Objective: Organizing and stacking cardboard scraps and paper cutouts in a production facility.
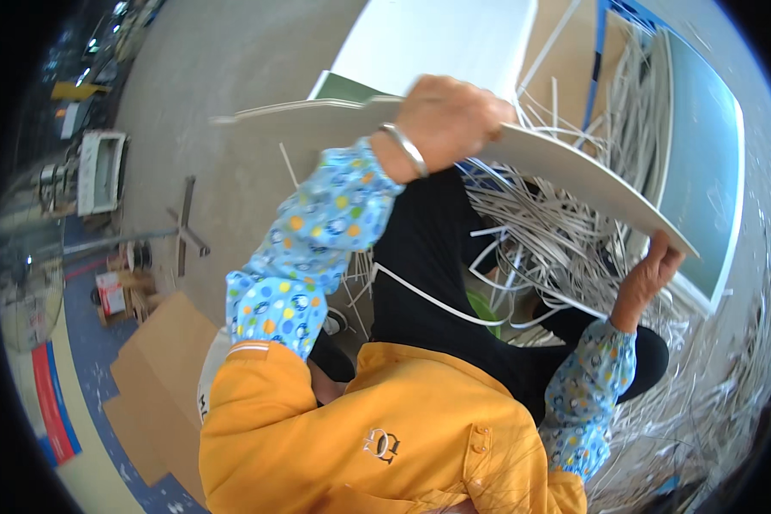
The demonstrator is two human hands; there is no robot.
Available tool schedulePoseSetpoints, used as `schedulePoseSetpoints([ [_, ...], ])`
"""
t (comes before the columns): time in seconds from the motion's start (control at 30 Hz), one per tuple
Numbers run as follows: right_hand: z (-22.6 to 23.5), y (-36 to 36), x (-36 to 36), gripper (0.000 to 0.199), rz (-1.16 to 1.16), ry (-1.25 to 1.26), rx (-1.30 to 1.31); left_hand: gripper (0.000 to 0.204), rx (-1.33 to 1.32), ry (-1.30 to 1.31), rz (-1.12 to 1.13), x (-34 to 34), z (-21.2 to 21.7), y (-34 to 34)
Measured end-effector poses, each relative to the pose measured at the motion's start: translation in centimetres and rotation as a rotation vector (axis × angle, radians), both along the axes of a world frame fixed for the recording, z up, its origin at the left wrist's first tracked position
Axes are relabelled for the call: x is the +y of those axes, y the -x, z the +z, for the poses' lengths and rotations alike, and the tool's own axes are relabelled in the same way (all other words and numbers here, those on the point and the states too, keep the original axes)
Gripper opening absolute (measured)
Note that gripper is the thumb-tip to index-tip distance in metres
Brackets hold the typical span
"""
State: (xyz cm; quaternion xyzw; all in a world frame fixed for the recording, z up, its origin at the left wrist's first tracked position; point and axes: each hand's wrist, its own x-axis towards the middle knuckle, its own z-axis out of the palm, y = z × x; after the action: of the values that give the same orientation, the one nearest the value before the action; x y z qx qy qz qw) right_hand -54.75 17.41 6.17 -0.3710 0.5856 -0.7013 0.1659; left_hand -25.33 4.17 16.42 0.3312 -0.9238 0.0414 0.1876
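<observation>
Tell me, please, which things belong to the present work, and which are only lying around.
In the work:
board, held by left hand and right hand
strips below it, probably

Lying around, it seems:
cardboard
stand

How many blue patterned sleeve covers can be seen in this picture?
2: the left sleeve cover ends near the left hand, the right sleeve cover near the right hand. No others show.

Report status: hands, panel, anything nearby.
Left hand grips panel near its middle. Right hand holds its right end. Panel nearly edge-on to camera. Loose strips heaped below.
</observation>
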Motion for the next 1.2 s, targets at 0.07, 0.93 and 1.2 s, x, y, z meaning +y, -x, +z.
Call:
schedulePoseSetpoints([
  [0.07,-0.4,-0.5,0.0,0.021,-0.007,-0.047,0.001,0.012,-0.072,-0.058,0.019,-0.2,-1.3,0.4],
  [0.93,-1.0,-2.2,-2.1,0.026,0.093,-0.104,0.066,0.018,-0.243,-0.122,0.376,-0.7,0.8,-14.3],
  [1.2,0.5,-3.6,-4.1,0.033,0.148,-0.010,-0.183,0.012,-0.352,-0.009,0.414,2.1,11.4,-12.7],
])
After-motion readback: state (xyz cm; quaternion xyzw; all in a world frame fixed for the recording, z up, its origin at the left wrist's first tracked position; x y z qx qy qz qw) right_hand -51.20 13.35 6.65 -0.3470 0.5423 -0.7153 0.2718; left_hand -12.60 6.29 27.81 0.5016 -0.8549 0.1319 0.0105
